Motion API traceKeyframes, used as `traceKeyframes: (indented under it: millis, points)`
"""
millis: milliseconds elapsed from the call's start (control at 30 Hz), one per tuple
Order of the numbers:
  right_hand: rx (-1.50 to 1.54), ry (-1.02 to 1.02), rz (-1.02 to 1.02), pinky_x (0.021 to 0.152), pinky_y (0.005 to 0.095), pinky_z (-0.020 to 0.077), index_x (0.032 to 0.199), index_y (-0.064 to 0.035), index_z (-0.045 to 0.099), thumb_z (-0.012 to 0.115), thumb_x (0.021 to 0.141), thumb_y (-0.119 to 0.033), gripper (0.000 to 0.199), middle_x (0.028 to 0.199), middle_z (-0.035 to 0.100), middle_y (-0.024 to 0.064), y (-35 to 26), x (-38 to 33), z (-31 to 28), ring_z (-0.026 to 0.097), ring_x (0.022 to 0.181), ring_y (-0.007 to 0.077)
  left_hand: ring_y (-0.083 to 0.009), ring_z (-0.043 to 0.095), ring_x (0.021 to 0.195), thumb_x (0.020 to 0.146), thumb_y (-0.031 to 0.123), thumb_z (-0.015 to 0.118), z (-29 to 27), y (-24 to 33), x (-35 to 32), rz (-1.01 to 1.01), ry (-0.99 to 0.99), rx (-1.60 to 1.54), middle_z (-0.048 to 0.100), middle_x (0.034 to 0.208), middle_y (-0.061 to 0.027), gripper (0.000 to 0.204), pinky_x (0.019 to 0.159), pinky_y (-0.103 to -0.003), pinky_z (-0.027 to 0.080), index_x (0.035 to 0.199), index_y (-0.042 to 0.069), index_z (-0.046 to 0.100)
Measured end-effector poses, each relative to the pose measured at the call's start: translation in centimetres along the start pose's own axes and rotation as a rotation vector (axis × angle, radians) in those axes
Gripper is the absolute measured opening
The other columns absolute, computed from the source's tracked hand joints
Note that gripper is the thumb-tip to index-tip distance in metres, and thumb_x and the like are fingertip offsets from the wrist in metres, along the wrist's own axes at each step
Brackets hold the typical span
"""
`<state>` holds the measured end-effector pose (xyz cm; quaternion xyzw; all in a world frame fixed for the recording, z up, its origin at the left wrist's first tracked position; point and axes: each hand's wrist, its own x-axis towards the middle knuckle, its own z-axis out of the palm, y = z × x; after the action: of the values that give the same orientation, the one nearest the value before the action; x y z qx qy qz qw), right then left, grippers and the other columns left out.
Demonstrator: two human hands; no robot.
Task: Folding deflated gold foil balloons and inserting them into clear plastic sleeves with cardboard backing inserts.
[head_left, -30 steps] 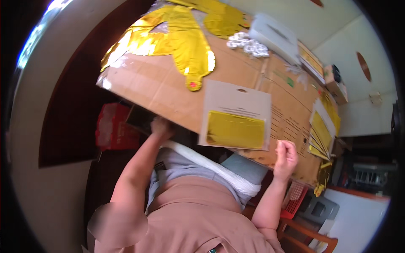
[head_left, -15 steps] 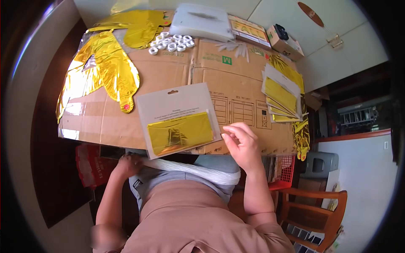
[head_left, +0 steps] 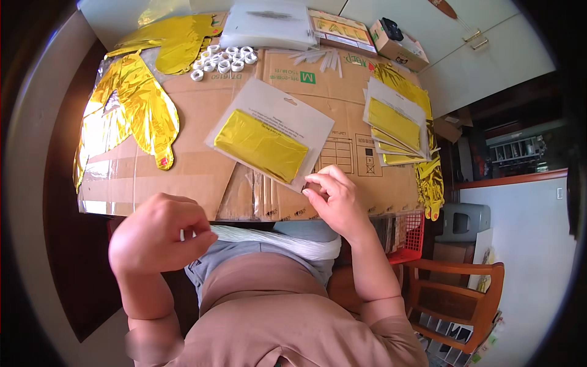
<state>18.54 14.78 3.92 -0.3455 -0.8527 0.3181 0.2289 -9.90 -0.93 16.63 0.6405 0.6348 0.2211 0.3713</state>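
A clear flat packet (head_left: 306,122) with a white card and a folded gold foil balloon (head_left: 263,145) lies tilted on the cardboard-covered table. My right hand (head_left: 335,199) pinches its lower right corner between thumb and fingers. My left hand (head_left: 162,235) is raised at the table's front edge, left of the packet and apart from it. Its fingers are curled, with a bit of white showing in the gap by the thumb. Whether that white is held or lies behind the hand, I cannot tell. A white plastic strip (head_left: 275,240) stretches across my lap.
Gold foil balloons (head_left: 156,116) lie flat at the left. White tape rolls (head_left: 225,60) sit at the back beside a translucent case (head_left: 266,25). Clear strips (head_left: 327,60) lie right of them. Similar packets (head_left: 394,125) are stacked at the right. A wooden chair (head_left: 455,300) stands at lower right.
My left hand has risen from my lap to the table's front edge. The packet has turned clockwise and shifted away from me, its corner now pinched by my right hand.
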Motion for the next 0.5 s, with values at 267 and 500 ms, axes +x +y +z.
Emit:
traceKeyframes:
  millis: [267,500]
  points:
    - [-0.374,0.111,-0.232,0.095,0.0408,0.0507,0.118,-0.0035,0.069,0.078,0.083,-0.017,0.039,0.126,0.065,0.0143,-1.2,1.9,0.8,0.060,0.111,0.0309,-0.0384,0.056,0.126,0.087,0.008,0.071,3.6,-6.0,10.4,0.508,0.484,0.449,0.062,0.132,-0.0169,0.027,0.108,-0.048,0.044,0.114,0.006,0.070]
    - [-0.207,0.034,-0.237,0.109,0.0471,0.0445,0.114,-0.0067,0.072,0.078,0.079,-0.009,0.035,0.135,0.063,0.0143,1.5,0.2,-0.5,0.055,0.128,0.0368,-0.0288,0.064,0.096,0.083,0.008,0.072,7.7,-5.2,7.4,0.314,0.307,0.560,0.066,0.100,-0.0085,0.019,0.089,-0.042,0.049,0.102,0.007,0.069]
